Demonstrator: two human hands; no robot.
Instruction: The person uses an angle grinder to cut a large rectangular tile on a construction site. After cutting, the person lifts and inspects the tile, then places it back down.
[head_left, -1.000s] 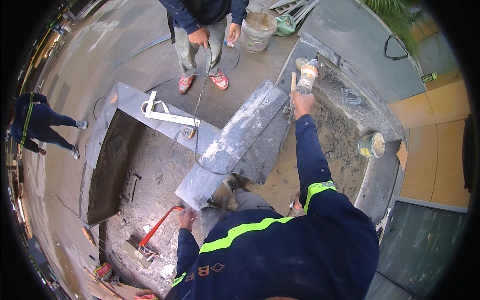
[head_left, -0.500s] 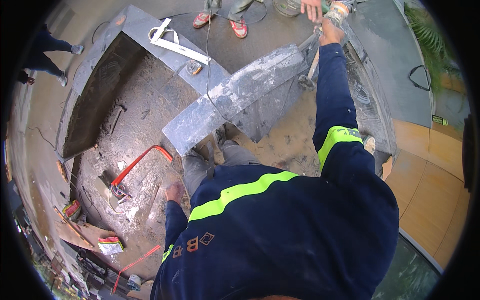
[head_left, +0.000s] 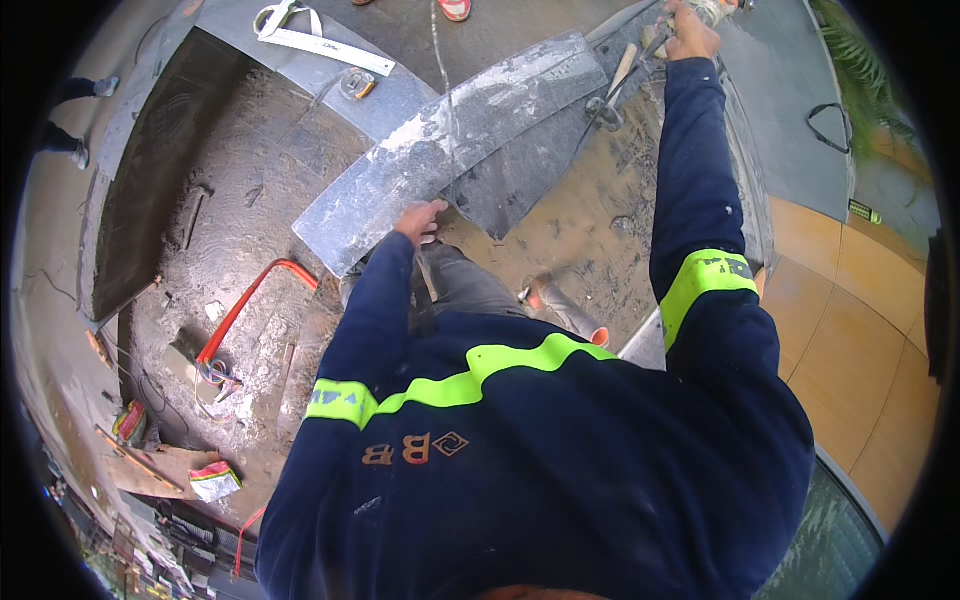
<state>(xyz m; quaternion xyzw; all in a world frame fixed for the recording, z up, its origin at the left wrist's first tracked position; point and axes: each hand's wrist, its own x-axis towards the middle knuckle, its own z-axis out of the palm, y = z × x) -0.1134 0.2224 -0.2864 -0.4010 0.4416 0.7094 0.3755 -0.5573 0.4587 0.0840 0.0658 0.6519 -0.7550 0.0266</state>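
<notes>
My left hand (head_left: 422, 221) is at the lower edge of a long grey stone slab (head_left: 450, 130), its fingers partly stretched and apart. Whether it touches the slab I cannot tell. At the upper right, my right hand (head_left: 692, 34) is closed round a dusty, light-coloured cylindrical tool (head_left: 712, 10), partly cut off by the picture's edge. Under the long slab lies a darker grey slab (head_left: 510, 190). A hammer with a wooden handle (head_left: 622, 72) rests beside the slabs, just left of my right arm. A thin cord (head_left: 445, 70) runs down across the long slab.
A white strap-like strip (head_left: 325, 44) and a tape measure (head_left: 357, 84) lie on the grey stone border (head_left: 405, 105). Left of me, a bent orange conduit (head_left: 245, 305) rises from the muddy floor (head_left: 255, 190). Other people's feet (head_left: 455, 9) show at the top.
My left hand has come up from low beside my leg to the long slab's edge. My right hand has shifted slightly up and right. The person's hand near it is out of view.
</notes>
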